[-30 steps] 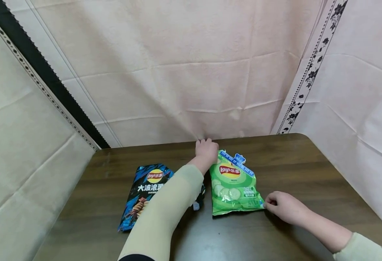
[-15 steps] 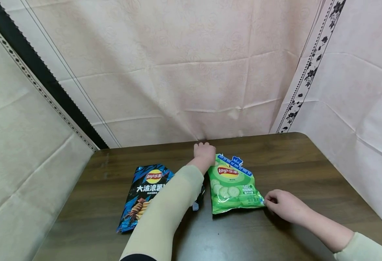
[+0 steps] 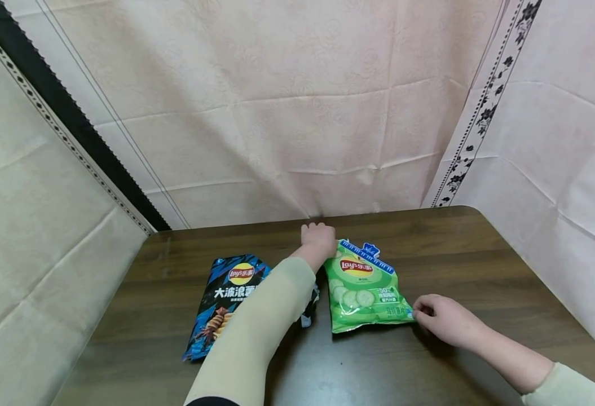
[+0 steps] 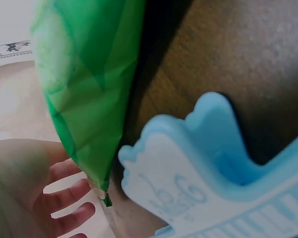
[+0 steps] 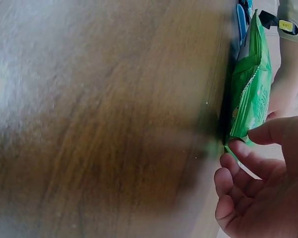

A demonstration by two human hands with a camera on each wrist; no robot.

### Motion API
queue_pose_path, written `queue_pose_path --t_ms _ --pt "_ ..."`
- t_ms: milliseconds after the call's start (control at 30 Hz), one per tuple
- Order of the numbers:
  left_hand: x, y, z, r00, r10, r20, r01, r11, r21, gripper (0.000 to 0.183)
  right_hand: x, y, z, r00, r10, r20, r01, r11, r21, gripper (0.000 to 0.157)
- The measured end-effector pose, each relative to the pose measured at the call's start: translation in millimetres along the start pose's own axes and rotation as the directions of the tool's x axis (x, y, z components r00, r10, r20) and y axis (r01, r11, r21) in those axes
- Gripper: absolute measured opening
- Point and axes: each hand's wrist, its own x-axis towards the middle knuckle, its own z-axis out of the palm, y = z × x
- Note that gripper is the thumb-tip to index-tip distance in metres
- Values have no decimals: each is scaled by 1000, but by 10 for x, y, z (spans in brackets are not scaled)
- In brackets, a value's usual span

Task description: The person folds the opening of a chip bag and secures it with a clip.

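Note:
A green Lay's chip bag (image 3: pixel 353 293) lies in the middle of the dark table, its top tilted slightly left. A blue sealing clip (image 3: pixel 370 256) with a shaped tab runs along its top edge. My left hand (image 3: pixel 318 242) holds the upper left corner; in the left wrist view its fingers spread behind the bag's edge and the thumb is hidden. At the lower right corner, my right hand (image 3: pixel 446 321) pinches the bag between thumb and forefinger, the other fingers (image 5: pixel 223 183) curled loosely. A light blue and white plastic clip (image 4: pixel 164 173) shows close up in the left wrist view.
A blue and black Lay's chip bag (image 3: pixel 226 304) lies to the left, partly covered by my left sleeve (image 3: pixel 261 327). Pale cloth (image 3: pixel 297 113) hangs behind the brown table (image 3: pixel 429 242) and at both sides.
The top of the green chip bag has shifted slightly toward me and left, with my left hand moving along. My right hand has stayed at the same corner.

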Motion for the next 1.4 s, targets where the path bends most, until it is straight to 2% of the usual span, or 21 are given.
queue_pose_path --t_ms 133,300,600,933,1200,1400 --pt "-74 -54 -27 999 -6 -39 2 997 -80 36 4 -10 -4 999 -24 -43 24 1000 -13 11" --pt "-234 -114 -120 996 17 -89 -32 983 -179 33 2 -41 1 991 -61 -117 60 998 -8 9" --pt "-604 -219 -261 989 56 -136 -87 967 -238 35 13 -138 15 971 -74 -227 87 995 45 7" --pt "-934 -448 -408 987 56 -152 -98 954 -284 35 16 -291 31 962 -126 -244 148 986 74 8" --pt "-1134 -769 -457 983 9 -182 -58 962 -265 34 56 -482 97 949 -196 -248 219 973 70 4" --pt "-1249 -1006 -488 983 -26 -183 -25 963 -268 35 66 -593 146 939 -239 -247 259 965 50 7"
